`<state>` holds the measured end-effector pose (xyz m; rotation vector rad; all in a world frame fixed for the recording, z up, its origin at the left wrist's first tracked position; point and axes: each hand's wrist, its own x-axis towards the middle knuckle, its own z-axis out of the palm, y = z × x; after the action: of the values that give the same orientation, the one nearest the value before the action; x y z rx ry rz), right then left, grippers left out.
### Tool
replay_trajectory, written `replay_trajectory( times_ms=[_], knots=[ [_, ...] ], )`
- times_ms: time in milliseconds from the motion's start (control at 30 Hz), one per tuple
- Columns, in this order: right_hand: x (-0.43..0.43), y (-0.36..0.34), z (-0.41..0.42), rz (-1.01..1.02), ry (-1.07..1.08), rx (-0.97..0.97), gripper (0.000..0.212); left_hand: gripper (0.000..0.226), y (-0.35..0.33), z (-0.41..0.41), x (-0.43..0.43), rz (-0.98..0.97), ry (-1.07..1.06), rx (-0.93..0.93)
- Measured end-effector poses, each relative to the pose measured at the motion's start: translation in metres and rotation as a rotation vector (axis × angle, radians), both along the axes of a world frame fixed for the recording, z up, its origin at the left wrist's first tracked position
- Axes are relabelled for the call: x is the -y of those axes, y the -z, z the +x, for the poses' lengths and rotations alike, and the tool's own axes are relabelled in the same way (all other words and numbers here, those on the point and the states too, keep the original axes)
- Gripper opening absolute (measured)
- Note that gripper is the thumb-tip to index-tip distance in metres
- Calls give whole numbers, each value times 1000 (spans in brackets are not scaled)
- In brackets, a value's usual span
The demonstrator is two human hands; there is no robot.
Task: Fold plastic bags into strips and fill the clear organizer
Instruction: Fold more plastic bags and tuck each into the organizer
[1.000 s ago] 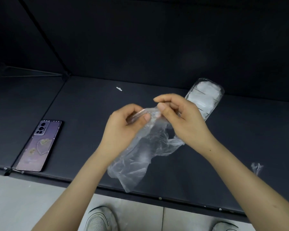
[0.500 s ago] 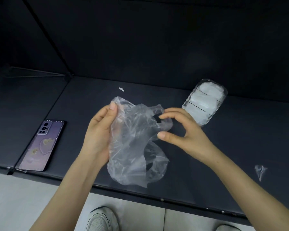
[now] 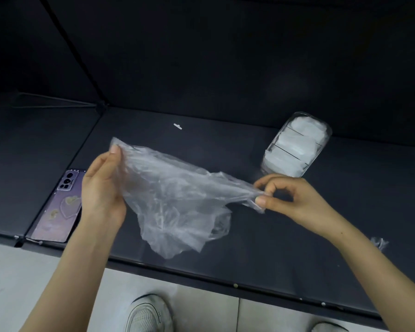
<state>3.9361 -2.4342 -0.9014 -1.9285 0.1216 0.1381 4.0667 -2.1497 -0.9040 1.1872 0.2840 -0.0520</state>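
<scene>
A crumpled clear plastic bag (image 3: 175, 197) is stretched in the air above the dark table (image 3: 225, 144), between both hands. My left hand (image 3: 103, 190) holds its left edge, thumb tip up near the top corner. My right hand (image 3: 290, 200) pinches the bag's right end between thumb and fingers. The bag's lower part hangs loose toward the table's front edge. The clear organizer (image 3: 297, 144) lies at the back right with white folded bags in its compartments, just beyond my right hand.
A purple phone (image 3: 60, 207) lies face down at the table's left front, partly behind my left wrist. A small white scrap (image 3: 177, 126) sits near the back. A bit of clear plastic (image 3: 379, 243) lies by my right forearm. Shoes show on the floor below.
The hands have moved apart, pulling the bunched bag out wide. My left hand went left and my right hand went right toward the organizer.
</scene>
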Motion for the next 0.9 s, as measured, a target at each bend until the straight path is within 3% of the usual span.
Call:
replay_trajectory(
  times_ms=[100, 233, 467, 533, 567, 633, 667, 733, 833, 900],
  knots=[
    [-3, 0, 2, 174, 60, -60, 28, 25, 3, 7, -7, 14, 1, -14],
    [-8, 14, 9, 21, 226, -109, 48, 16, 11, 11, -8, -10, 36, -61],
    [3, 13, 18, -17, 490, -84, 46, 11, 36, 16, 10, 273, -10, -38],
    [2, 13, 20, -203, 524, -80, 35, 13, 44, 20, 18, 353, -17, -43],
    [1, 14, 20, -401, 551, -56, 36, 14, 48, 22, 23, 391, -21, -47],
    [-6, 14, 12, -795, 642, 94, 55, 17, 54, 29, 32, 459, -34, -75],
    [-11, 12, 7, -861, 655, 199, 59, 18, 56, 35, 36, 492, -28, -106],
    [-19, 13, -3, -741, 500, 224, 61, 24, 53, 46, 39, 474, 34, -220],
    [-27, 28, -17, -427, 44, -31, 68, 57, 45, 54, 28, 295, 164, -370],
    [-32, 43, -25, -444, -125, -109, 82, 67, 47, 42, 12, 428, 170, -359]
  ],
)
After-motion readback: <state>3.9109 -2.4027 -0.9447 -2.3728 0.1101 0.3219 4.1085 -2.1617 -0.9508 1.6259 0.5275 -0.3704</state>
